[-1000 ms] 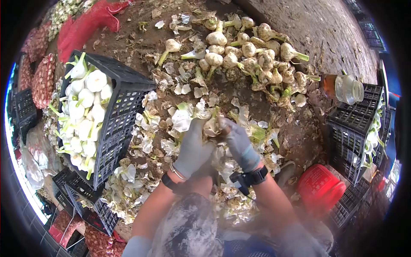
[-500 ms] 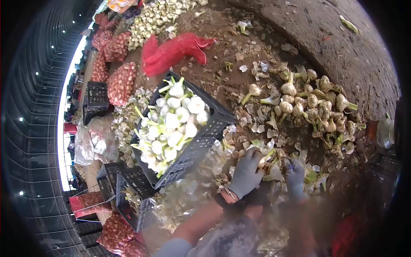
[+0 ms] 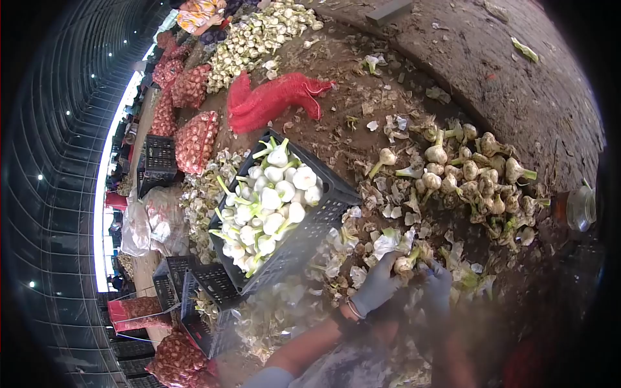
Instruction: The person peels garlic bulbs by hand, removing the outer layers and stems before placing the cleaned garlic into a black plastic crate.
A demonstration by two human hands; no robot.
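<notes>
My left hand, in a grey glove, is closed around a garlic bulb with a short green stem and loose papery skin. Close against the bulb's right side, my right hand is gloved too, with its fingers curled in; what they grip is hidden. A heap of unpeeled garlic bulbs lies on the soil beyond my hands. To the left, a black plastic crate stands tilted in view, filled with clean white garlic bulbs. Peeled-off skins are scattered around both hands.
A red mesh sack lies beyond the crate. Filled mesh sacks and more black crates line the left side. A glass jar is at far right. Another person is at the top, near a large garlic pile.
My hands have moved slightly down, and the bulb now shows more plainly between them, with loosened skin around it. The whole view has shifted a little as my head moved.
</notes>
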